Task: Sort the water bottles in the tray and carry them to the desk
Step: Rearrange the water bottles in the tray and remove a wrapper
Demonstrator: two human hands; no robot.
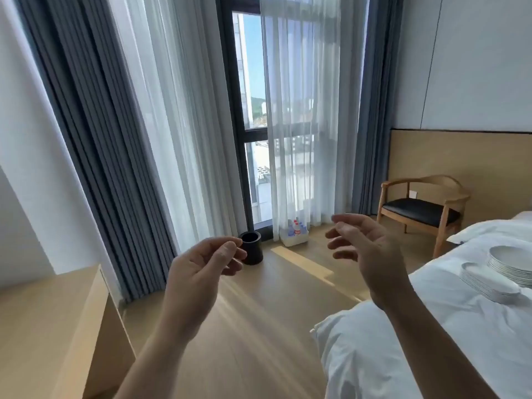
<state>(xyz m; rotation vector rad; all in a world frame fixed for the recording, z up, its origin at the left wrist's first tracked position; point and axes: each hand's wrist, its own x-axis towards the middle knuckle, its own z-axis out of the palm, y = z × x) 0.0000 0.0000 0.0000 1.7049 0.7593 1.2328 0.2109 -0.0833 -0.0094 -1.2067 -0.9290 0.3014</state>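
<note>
Bottles (296, 226) in tray (291, 241) on wooden floor (267, 306)

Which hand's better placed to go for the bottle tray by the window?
Right, marginally. The right hand is open and lines up nearer the tray; the left hand lines up with the black bin. Both are far off.

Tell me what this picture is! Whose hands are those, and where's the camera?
The camera sits on a person's head, so you see what they see. Those are their own two hands: the left hand and the right hand, both raised, loose and holding nothing. Far off on the floor by the window stands a white tray with water bottles in it, near a black bin. The wooden desk is at the lower left. On the right is a bed with stacks of white plates on it.
</note>
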